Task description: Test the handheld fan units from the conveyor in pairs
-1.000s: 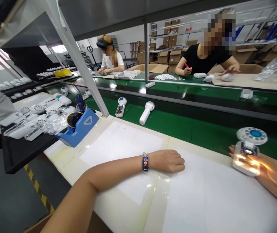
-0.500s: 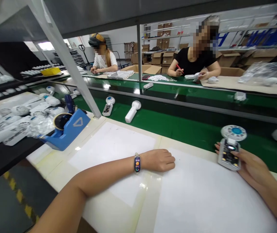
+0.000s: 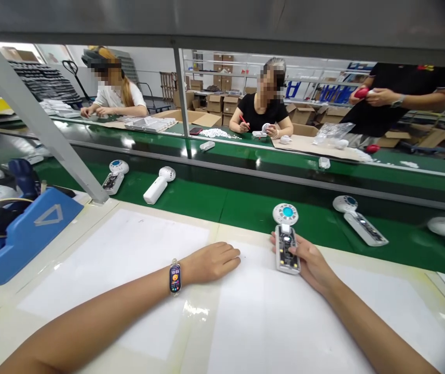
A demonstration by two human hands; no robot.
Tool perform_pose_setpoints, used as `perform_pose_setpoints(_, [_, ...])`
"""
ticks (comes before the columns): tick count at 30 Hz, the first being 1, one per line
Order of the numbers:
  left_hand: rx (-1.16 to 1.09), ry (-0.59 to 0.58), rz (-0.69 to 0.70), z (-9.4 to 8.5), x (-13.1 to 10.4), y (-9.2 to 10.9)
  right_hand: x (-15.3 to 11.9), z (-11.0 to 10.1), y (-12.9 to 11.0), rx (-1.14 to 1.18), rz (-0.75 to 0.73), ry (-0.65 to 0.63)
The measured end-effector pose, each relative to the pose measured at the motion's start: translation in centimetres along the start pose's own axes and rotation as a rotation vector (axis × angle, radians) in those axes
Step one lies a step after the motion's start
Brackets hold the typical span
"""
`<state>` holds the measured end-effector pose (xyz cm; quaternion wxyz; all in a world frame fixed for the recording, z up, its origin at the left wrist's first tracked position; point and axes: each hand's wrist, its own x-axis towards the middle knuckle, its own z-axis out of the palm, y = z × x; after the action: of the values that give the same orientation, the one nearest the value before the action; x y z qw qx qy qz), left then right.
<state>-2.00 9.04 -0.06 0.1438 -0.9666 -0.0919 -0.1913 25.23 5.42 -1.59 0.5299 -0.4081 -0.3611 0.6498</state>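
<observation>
My right hand (image 3: 315, 262) grips a white handheld fan (image 3: 287, 249) by its handle, over the near edge of the green belt. The handle faces up with its circuit board showing and a small light lit; the round head has a blue centre. The thumb lies across the board. My left hand (image 3: 211, 261) rests palm down on the white-papered table (image 3: 269, 322), fingers loosely bent and slightly apart, with nothing visible in it. A smartwatch (image 3: 175, 277) is on that wrist.
On the green belt (image 3: 214, 208) lie a closed-handle white fan (image 3: 160, 185) and open-handled fans (image 3: 115, 176) (image 3: 362, 223). A blue tape dispenser (image 3: 31, 234) stands left, by a slanted metal post (image 3: 39, 104). Several co-workers (image 3: 263, 106) are across the belt.
The view has turned right, so things appear further left. My right hand still holds the fan, now nearer the left hand in view. Another fan and a standing person show at right.
</observation>
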Motion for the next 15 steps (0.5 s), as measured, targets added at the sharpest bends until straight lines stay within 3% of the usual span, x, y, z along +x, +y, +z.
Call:
perform_pose_setpoints(8, [-0.044,0.168,-0.146,0.3,0.0,-0.1,-2.5,5.5,1.8,0.099,0.135,-0.248])
perform_pose_setpoints(15, [-0.081,0.039,-0.229,0.3,0.1,0.0,-3.5,6.7,3.0,0.120,0.208,-0.375])
